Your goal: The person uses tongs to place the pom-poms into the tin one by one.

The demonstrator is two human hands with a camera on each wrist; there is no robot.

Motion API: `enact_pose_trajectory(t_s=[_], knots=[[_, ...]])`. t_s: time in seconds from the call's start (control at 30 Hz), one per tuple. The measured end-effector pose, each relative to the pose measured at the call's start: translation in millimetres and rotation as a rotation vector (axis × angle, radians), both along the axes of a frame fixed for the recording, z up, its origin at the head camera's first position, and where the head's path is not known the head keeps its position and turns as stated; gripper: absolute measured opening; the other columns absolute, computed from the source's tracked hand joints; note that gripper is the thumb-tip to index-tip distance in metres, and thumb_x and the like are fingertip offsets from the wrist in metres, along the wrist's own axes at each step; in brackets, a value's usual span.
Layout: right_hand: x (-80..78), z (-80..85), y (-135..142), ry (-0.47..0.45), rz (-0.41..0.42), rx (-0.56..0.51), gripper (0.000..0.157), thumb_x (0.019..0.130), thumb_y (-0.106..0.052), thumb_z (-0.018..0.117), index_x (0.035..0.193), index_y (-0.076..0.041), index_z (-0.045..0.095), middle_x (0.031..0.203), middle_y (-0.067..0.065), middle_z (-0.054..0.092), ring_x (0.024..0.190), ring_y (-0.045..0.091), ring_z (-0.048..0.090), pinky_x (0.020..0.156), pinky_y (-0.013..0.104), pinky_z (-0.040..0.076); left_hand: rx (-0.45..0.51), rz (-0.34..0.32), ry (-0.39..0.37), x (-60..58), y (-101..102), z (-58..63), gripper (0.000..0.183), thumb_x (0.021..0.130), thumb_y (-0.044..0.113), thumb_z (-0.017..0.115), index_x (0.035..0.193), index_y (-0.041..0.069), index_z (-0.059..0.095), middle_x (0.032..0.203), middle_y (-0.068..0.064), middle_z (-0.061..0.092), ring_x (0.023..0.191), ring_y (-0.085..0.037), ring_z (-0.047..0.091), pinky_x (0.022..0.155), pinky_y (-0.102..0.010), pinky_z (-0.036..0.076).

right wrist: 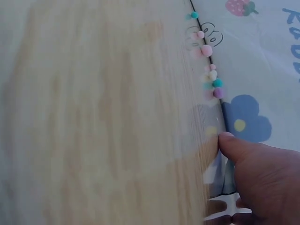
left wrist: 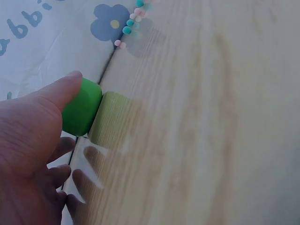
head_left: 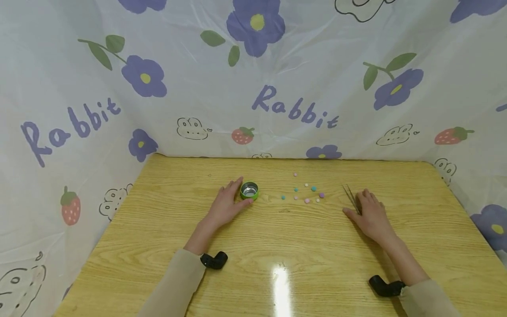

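A small round green tin (head_left: 249, 198), its top uncovered and its inside silvery, stands on the table left of middle. My left hand (head_left: 226, 206) holds it from the left, thumb on the near side and forefinger at the far side. In the left wrist view, the thumb overlaps the green wall. Thin metal tweezers (head_left: 350, 196) lie at the right, tips pointing away. My right hand (head_left: 372, 215) rests around their near end, thumb left of them and fingers right. Several small pink, white, teal and purple balls (head_left: 314, 188) lie scattered between the hands.
The wood-grain table (head_left: 253, 237) reaches back to a white curtain (head_left: 206, 88) printed with flowers, strawberries and rabbits, which also hangs along both sides. A black wrist mount (head_left: 214, 260) sits at the left cuff, another black mount (head_left: 386, 287) at the right.
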State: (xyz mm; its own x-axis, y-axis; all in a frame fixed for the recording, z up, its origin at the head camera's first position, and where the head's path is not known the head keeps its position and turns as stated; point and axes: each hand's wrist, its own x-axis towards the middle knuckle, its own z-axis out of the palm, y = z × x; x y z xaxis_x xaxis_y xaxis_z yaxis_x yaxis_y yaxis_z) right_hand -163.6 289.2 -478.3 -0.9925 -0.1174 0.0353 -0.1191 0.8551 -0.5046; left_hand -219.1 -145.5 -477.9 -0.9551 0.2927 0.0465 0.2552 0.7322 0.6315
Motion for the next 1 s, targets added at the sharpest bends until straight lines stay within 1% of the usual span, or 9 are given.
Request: enact_pose_trajectory(t_s=[0.07, 0.2, 0.33, 0.43, 0.53, 0.63, 0.87, 1.0], knots=[[-0.9, -0.3, -0.6, 0.014, -0.012, -0.006, 0.074, 0.103, -0.033, 0.064, 0.145, 0.021, 0.037, 0.154, 0.047, 0.021, 0.142, 0.064, 0.017, 0.107, 0.083, 0.014, 0.005, -0.004, -0.006, -0.6, 0.7, 0.6, 0.086, 0.097, 0.044, 0.070, 0.163, 0.007, 0.028, 0.162, -0.020, 0.034, 0.152, -0.041, 0.023, 0.123, -0.058, 0.010], [-1.5, -1.8, -0.7, 0.054, -0.030, -0.035, 0.068, 0.103, -0.027, 0.066, 0.141, 0.023, 0.042, 0.151, 0.046, 0.029, 0.140, 0.065, 0.021, 0.107, 0.082, 0.016, -0.015, -0.007, -0.006, -2.0, 1.7, -0.1, 0.086, 0.097, 0.044, 0.071, 0.162, 0.005, 0.030, 0.160, -0.022, 0.036, 0.151, -0.041, 0.024, 0.124, -0.057, 0.008], [-1.2, -4.4, 0.2, 0.083, -0.055, -0.096, 0.060, 0.102, -0.021, 0.067, 0.138, 0.023, 0.047, 0.147, 0.046, 0.034, 0.139, 0.065, 0.024, 0.109, 0.080, 0.016, -0.038, -0.012, -0.002, -3.4, 2.8, -1.3, 0.085, 0.096, 0.044, 0.072, 0.160, 0.004, 0.033, 0.159, -0.024, 0.038, 0.151, -0.042, 0.025, 0.124, -0.056, 0.008], [0.4, -4.6, 0.1, 0.090, -0.086, -0.155, 0.056, 0.101, -0.017, 0.067, 0.137, 0.022, 0.050, 0.146, 0.044, 0.038, 0.141, 0.062, 0.024, 0.110, 0.079, 0.015, -0.036, -0.014, -0.002, -3.8, 3.4, -0.9, 0.083, 0.096, 0.044, 0.072, 0.159, 0.003, 0.035, 0.158, -0.025, 0.039, 0.151, -0.042, 0.025, 0.124, -0.056, 0.007], [1.4, -4.6, -0.6, 0.102, -0.114, -0.190, 0.053, 0.101, -0.016, 0.067, 0.135, 0.021, 0.053, 0.146, 0.041, 0.041, 0.142, 0.060, 0.025, 0.111, 0.078, 0.014, -0.028, -0.008, -0.005, -3.8, 4.1, -0.4, 0.081, 0.096, 0.043, 0.072, 0.158, 0.003, 0.037, 0.158, -0.025, 0.039, 0.151, -0.042, 0.024, 0.125, -0.056, 0.005], [0.7, -6.2, -1.3, 0.115, -0.140, -0.201, 0.050, 0.100, -0.016, 0.068, 0.133, 0.020, 0.056, 0.145, 0.039, 0.044, 0.143, 0.058, 0.026, 0.112, 0.077, 0.013, -0.025, 0.000, -0.002, -4.2, 4.7, -1.1, 0.079, 0.096, 0.042, 0.072, 0.157, 0.003, 0.039, 0.158, -0.025, 0.039, 0.151, -0.042, 0.024, 0.125, -0.055, 0.004], [-1.0, -11.8, -3.5, 0.177, -0.196, -0.217, 0.038, 0.099, -0.012, 0.068, 0.123, 0.018, 0.065, 0.138, 0.035, 0.053, 0.140, 0.057, 0.034, 0.112, 0.077, 0.015, -0.010, -0.007, 0.031, -4.9, 6.1, -3.8, 0.075, 0.096, 0.038, 0.073, 0.154, 0.001, 0.044, 0.155, -0.025, 0.043, 0.150, -0.043, 0.026, 0.124, -0.057, 0.006], [-0.7, -12.5, -5.1, 0.190, -0.223, -0.218, 0.033, 0.099, -0.012, 0.068, 0.119, 0.015, 0.069, 0.135, 0.033, 0.057, 0.140, 0.054, 0.037, 0.113, 0.075, 0.015, 0.015, -0.005, 0.023, -4.9, 6.6, -5.3, 0.073, 0.097, 0.037, 0.073, 0.154, 0.001, 0.044, 0.156, -0.024, 0.043, 0.151, -0.041, 0.025, 0.124, -0.057, 0.009]])
